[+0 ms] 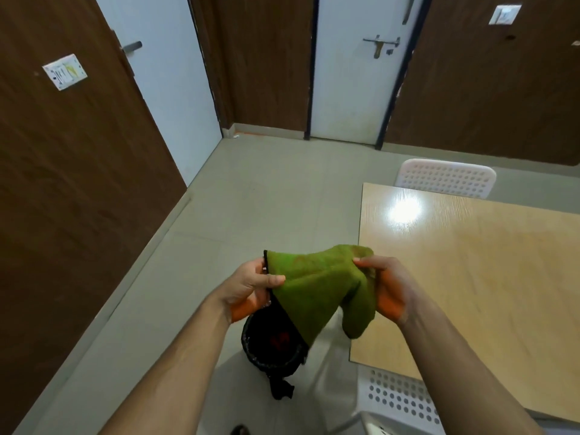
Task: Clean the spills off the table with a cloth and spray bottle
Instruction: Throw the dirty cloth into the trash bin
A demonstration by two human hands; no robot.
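Observation:
I hold a green cloth [317, 287] spread between both hands, in the air over a black bin [270, 346] on the floor. My left hand [251, 287] pinches the cloth's left edge with thumb on top. My right hand [386, 287] grips its right corner, and the cloth's lower end hangs down. The light wooden table [470, 262] lies to the right, its left edge just beside my right hand. No spray bottle is in view.
A white perforated chair [445, 178] stands at the table's far end and another [398, 400] at its near corner. Brown wall panels and two white doors close off the left and back. Grey tiled floor [266, 196] stretches ahead.

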